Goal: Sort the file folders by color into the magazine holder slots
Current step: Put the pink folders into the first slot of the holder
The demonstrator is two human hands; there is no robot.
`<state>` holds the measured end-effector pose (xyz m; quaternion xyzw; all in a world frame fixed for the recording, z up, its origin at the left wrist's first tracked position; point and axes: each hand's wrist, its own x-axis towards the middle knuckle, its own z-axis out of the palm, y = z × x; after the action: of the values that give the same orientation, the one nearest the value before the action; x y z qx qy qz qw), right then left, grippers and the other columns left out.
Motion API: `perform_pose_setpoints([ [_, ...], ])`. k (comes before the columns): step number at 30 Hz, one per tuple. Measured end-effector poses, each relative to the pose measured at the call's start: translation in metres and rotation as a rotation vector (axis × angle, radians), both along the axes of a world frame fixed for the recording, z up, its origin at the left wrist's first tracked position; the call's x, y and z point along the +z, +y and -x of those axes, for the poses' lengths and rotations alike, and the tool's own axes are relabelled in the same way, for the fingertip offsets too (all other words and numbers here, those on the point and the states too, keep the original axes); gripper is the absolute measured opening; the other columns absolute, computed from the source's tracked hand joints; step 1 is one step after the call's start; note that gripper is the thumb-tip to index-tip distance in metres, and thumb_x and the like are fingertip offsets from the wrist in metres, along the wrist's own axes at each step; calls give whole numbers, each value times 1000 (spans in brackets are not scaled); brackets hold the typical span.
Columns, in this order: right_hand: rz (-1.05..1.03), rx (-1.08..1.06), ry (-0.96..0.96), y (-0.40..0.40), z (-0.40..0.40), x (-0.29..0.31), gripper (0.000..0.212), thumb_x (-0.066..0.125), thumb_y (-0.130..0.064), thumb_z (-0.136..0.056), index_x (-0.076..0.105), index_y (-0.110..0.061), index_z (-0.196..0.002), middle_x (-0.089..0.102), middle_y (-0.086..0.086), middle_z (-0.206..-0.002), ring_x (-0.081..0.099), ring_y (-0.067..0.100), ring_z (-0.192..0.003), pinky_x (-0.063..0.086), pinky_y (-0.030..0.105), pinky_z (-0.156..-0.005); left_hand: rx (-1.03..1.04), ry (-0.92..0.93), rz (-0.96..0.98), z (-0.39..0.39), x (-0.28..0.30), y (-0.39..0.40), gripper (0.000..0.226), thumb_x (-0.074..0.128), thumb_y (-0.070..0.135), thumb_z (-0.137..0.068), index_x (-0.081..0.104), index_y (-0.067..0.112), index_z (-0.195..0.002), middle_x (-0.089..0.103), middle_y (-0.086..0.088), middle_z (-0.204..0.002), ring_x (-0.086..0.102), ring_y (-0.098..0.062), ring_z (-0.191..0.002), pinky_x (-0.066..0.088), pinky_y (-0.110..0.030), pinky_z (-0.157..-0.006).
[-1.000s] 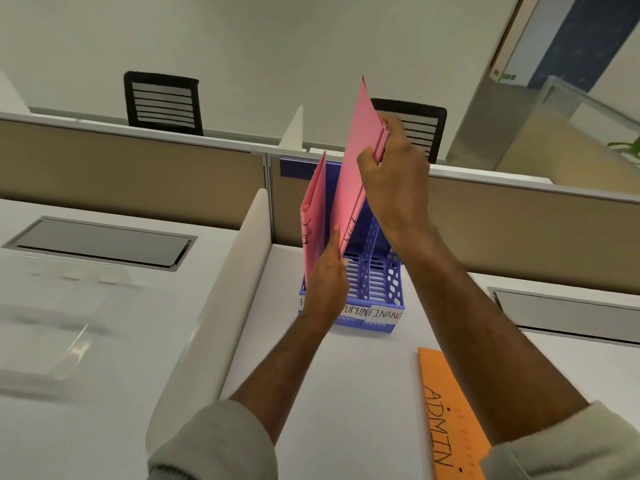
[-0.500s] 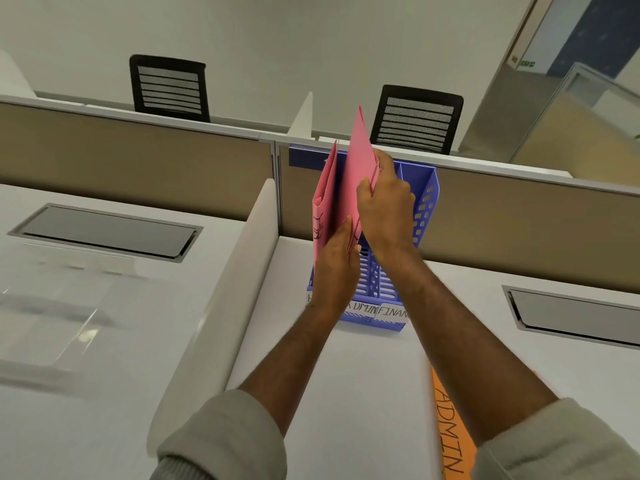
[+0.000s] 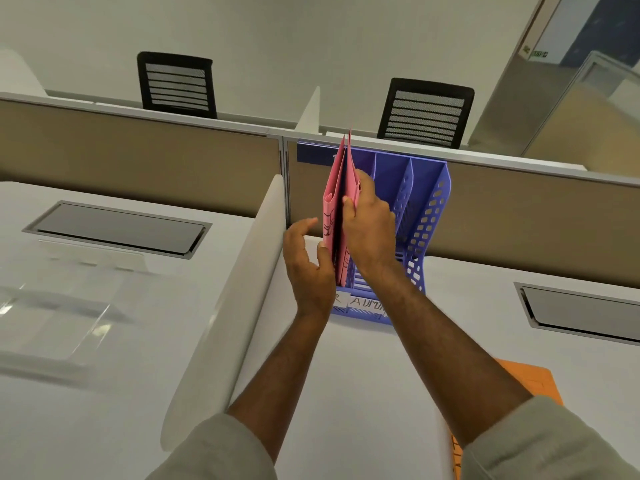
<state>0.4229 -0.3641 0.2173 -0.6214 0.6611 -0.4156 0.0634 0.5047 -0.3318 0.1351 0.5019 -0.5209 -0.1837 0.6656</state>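
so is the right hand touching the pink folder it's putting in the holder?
Touching. The head view shows the right hand with thumb and fingers pinched on the front edge of the right pink folder, which stands in the leftmost slot of the blue magazine holder.

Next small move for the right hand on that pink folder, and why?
Probably let go and withdraw: the right hand pinches the second pink folder, which already stands in the blue holder's leftmost slot beside the first pink folder. An orange folder waits on the desk.
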Motion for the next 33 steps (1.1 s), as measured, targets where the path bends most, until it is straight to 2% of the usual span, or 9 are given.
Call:
perform_pose_setpoints([
  [6, -101, 76, -8, 3, -11, -18, 55, 44, -40, -103, 30, -23, -153, 64, 6, -130, 69, 25, -107, 58, 43, -92, -239, 14, -154, 0, 2, -12, 51, 49, 30, -103, 37, 18, -151, 50, 2, -148, 53, -17, -131, 50, -42, -105],
  [9, -140, 139, 10, 4, -11, -24, 61, 49, -37, -102, 22, -27, -156, 63, 7, -132, 68, 25, -106, 57, 44, -92, -293, 23, -154, -2, 0, -16, 55, 47, 34, -103, 32, 17, -154, 49, 1, -150, 52, -16, -133, 50, -41, -106],
  [15, -366, 265, -31, 3, -11, -32, 89, 58, -19, -97, -5, -35, -158, 39, 7, -155, 55, 32, -129, 49, 52, -104, -407, 34, -200, -5, -10, -21, 52, 41, 24, -107, 27, 18, -156, 46, 1, -152, 49, -10, -134, 47, -27, -106],
  [18, -397, 263, -47, 3, -9, -36, 89, 60, -22, -97, -4, -32, -158, 35, 6, -158, 47, 33, -137, 45, 53, -108, -382, -17, -214, -8, -16, -23, 54, 45, 31, -105, 29, 21, -155, 48, 6, -149, 51, 7, -124, 45, -10, -98],
  [20, -398, 254, -33, 4, -7, -39, 88, 60, -25, -97, -2, -29, -159, 33, 6, -159, 44, 33, -139, 44, 52, -110, -360, -46, -237, -9, -18, -22, 54, 46, 38, -104, 31, 25, -154, 49, 16, -143, 50, 17, -118, 46, -9, -98],
  [24, -386, 254, 25, 11, -3, -47, 86, 60, -36, -97, 2, -25, -159, 29, 3, -162, 39, 31, -144, 40, 52, -113, -346, -93, -255, -12, -25, -17, 73, 41, 70, -92, 33, 29, -152, 52, 13, -143, 55, -7, -127, 49, -27, -103],
  [26, -362, 258, 66, 18, 1, -53, 86, 59, -43, -96, 4, -25, -159, 25, 2, -163, 34, 29, -147, 37, 53, -115, -318, -187, -270, -14, -31, -12, 68, 47, 64, -94, 33, 31, -152, 50, 8, -146, 52, -14, -131, 46, -30, -107],
  [29, -347, 234, 168, 29, 9, -62, 82, 49, -54, -97, 5, -25, -159, 18, 3, -166, 25, 29, -151, 30, 54, -119, -214, -389, -253, -17, -41, -2, 64, 57, 48, -97, 29, 32, -152, 47, 6, -149, 47, -13, -133, 31, -12, -105],
  [33, -316, 188, 332, 40, 25, -73, 73, 35, -55, -101, 6, -24, -160, 12, 5, -167, 16, 29, -153, 20, 52, -123, -185, -518, -310, -23, -47, 10, 74, 44, 59, -94, 25, 22, -155, 36, -1, -157, 40, -23, -142, 33, -34, -112],
])
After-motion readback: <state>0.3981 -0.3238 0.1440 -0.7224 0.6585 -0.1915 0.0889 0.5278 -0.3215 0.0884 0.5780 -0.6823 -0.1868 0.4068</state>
